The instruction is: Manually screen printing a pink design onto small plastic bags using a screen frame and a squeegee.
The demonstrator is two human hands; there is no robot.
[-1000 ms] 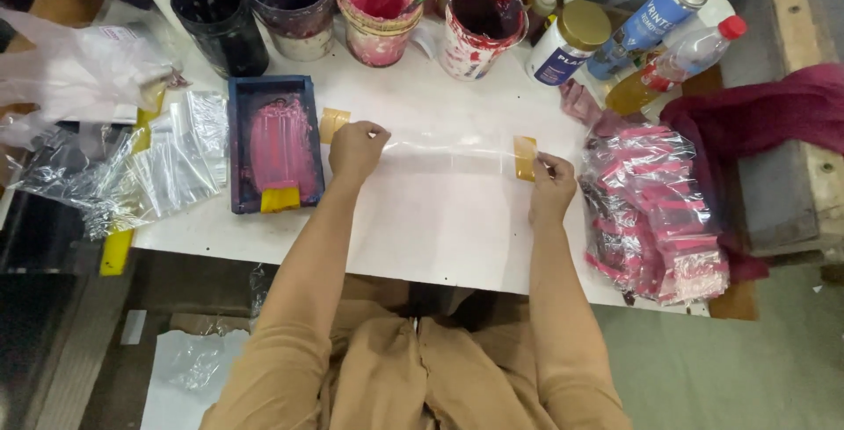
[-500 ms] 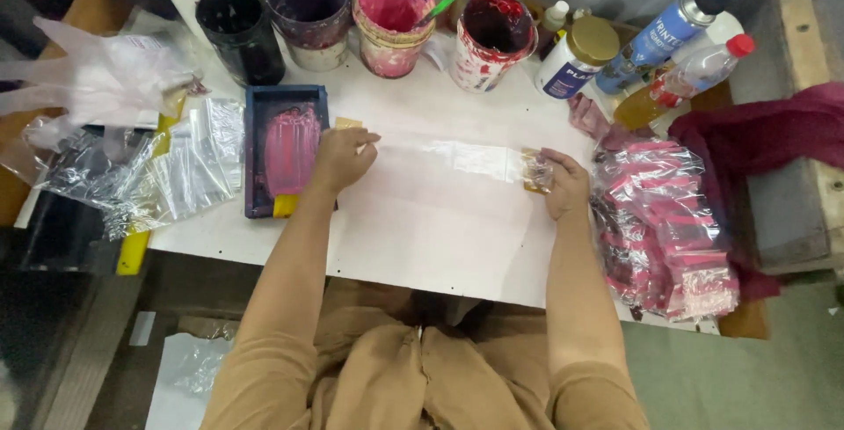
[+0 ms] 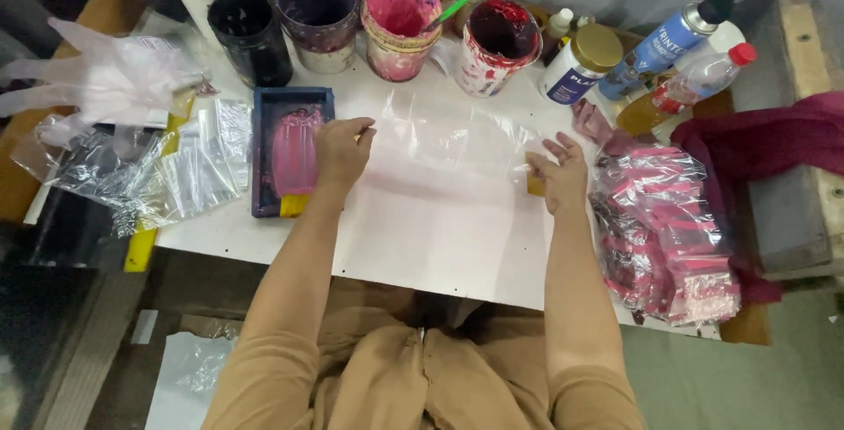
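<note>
A small printing or paint workshop: across the top of the frame stand paint-smeared plastic tubs of pink and red ink [image 3: 403,13], a black ink pot [image 3: 249,32] and a blue spray can [image 3: 673,39], all on an ink-stained white worktable [image 3: 440,245].

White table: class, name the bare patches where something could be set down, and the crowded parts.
The white table is bare along its near edge, between the forearms. The back is crowded with paint pots and bottles; the right holds pink packets.
</note>
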